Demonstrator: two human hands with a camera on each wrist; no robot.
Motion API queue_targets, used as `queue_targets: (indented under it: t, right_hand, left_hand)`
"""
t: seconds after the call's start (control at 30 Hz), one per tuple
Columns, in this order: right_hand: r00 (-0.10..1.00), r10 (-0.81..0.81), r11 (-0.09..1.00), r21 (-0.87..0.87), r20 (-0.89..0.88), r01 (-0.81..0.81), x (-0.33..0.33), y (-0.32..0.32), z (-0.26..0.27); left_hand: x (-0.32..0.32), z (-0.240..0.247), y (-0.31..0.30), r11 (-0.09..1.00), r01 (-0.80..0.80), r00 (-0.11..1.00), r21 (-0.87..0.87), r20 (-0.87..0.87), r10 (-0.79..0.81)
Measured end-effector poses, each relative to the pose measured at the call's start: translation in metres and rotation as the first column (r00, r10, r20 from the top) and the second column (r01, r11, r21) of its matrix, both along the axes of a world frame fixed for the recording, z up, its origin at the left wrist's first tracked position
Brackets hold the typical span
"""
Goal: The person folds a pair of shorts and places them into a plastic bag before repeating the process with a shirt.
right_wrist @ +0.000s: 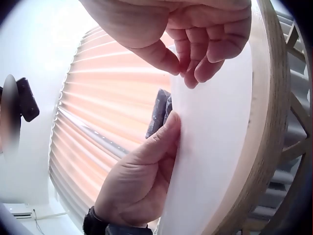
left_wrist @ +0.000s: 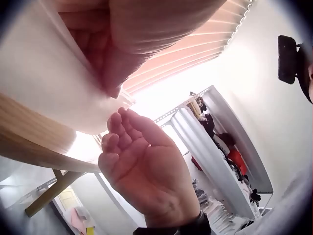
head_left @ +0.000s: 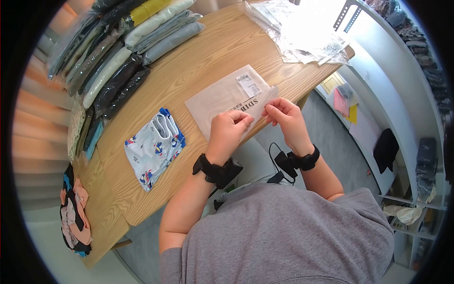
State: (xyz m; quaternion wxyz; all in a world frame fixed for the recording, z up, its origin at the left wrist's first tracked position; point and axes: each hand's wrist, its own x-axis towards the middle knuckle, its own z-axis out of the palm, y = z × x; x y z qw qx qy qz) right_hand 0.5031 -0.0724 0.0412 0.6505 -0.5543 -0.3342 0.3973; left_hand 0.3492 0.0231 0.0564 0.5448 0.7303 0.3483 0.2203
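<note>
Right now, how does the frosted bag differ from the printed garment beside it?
The frosted bag is plain whitish with a barcode label; the printed garment is white with blue trim and patterns. The left hand and right hand pinch the bag's near edge; the garment lies untouched. Both rest on the wooden table.

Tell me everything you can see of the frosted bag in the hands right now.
The frosted bag is a flat, translucent whitish plastic pouch that looks empty. A white barcode label sits near its far corner, with dark lettering printed nearer the hands. Most of the bag lies flat on the wooden table. Its near edge is raised at the table's rim, where the left hand and right hand pinch it.
</note>
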Motion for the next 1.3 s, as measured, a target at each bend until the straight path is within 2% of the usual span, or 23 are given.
queue_targets:
  t: [0.13,0.2,0.33,0.43,0.5,0.53,0.6,0.63,0.7,0.83,0.9,0.97,1.03,1.07,1.1,1.13,1.17,1.2,1.23,1.3]
  right_hand:
    - [0.999,0.01,1.0,0.004,0.032,-0.01,-0.001,-0.003,0.008]
    - [0.99,0.029,0.999,-0.034,0.138,-0.024,-0.004,-0.002,0.011]
    - [0.992,0.016,1.0,-0.012,0.128,-0.014,-0.008,0.0,0.016]
    - [0.99,0.035,0.999,-0.029,0.139,-0.032,-0.01,0.001,0.021]
    - [0.984,0.14,0.99,0.006,-0.112,-0.14,-0.008,0.002,0.02]
    - [0.981,0.161,0.987,0.008,-0.111,-0.161,-0.008,0.002,0.02]
    - [0.972,0.16,0.987,0.021,-0.17,-0.158,-0.009,0.002,0.021]
    - [0.969,0.181,0.983,0.025,-0.168,-0.179,-0.011,0.003,0.022]
    - [0.974,0.171,0.985,0.03,-0.147,-0.169,-0.014,0.003,0.025]
    - [0.987,0.154,0.987,0.05,-0.048,-0.152,-0.025,0.004,0.029]
    - [0.987,0.163,0.983,0.085,-0.016,-0.161,-0.036,0.004,0.034]
    - [0.985,0.17,0.978,0.118,0.013,-0.17,-0.039,0.002,0.036]
    - [0.973,0.07,0.995,0.059,0.221,-0.085,-0.037,0.0,0.037]
    - [0.972,0.071,0.994,0.061,0.223,-0.087,-0.038,0.0,0.038]
    - [0.967,-0.011,0.998,0.069,0.255,-0.006,-0.038,0.0,0.039]
    - [0.954,-0.092,0.994,0.079,0.285,0.072,-0.039,-0.001,0.04]
    - [0.954,-0.086,0.995,0.081,0.286,0.066,-0.039,-0.001,0.043]
    - [0.901,-0.191,0.98,0.127,0.39,0.153,-0.039,-0.001,0.047]
    - [0.826,-0.295,0.955,0.184,0.481,0.233,-0.04,-0.001,0.053]
    - [0.805,-0.319,0.946,0.22,0.5,0.238,-0.046,0.001,0.068]
  left_hand:
    - [-0.001,0.005,-0.002,1.0,-0.01,0.999,-0.016,0.046,0.01]
    - [-0.001,0.013,-0.007,1.0,0.003,0.999,-0.023,0.051,-0.002]
    - [-0.001,0.02,-0.015,0.999,0.018,0.997,0.033,0.08,-0.021]
    - [-0.003,0.02,-0.015,0.998,0.005,0.998,-0.058,0.059,-0.002]
    - [-0.007,0.024,-0.014,0.981,0.046,0.991,-0.186,0.133,-0.022]
    - [-0.008,0.021,-0.012,0.983,0.026,0.991,-0.184,0.133,-0.001]
    - [-0.01,0.015,-0.009,0.904,0.11,0.971,-0.414,0.24,-0.008]
    - [-0.011,0.015,-0.008,0.907,0.091,0.97,-0.41,0.242,0.012]
    - [-0.013,0.017,-0.007,0.865,0.153,0.96,-0.478,0.278,-0.016]
    - [-0.014,0.018,-0.01,0.885,0.136,0.946,-0.445,0.325,0.019]
    - [-0.016,0.018,-0.012,0.953,0.089,0.951,-0.288,0.31,0.006]
    - [-0.018,0.017,-0.011,0.97,0.081,0.951,-0.228,0.308,-0.007]
    - [-0.02,0.026,-0.015,0.983,0.071,0.952,-0.167,0.305,-0.017]
    - [-0.022,0.031,-0.02,0.999,-0.025,0.967,-0.025,0.252,0.031]
    - [-0.025,0.04,-0.026,0.986,-0.115,0.975,0.122,0.205,0.089]
    - [-0.029,0.047,-0.029,0.985,-0.12,0.974,0.122,0.206,0.093]
    - [-0.033,0.054,-0.031,0.914,-0.216,0.96,0.344,0.244,0.135]
    - [-0.039,0.063,-0.032,0.783,-0.304,0.943,0.542,0.288,0.166]
    - [-0.048,0.075,-0.031,0.779,-0.309,0.942,0.546,0.289,0.171]
    - [-0.076,0.101,-0.026,0.586,-0.205,0.978,0.784,0.152,0.139]
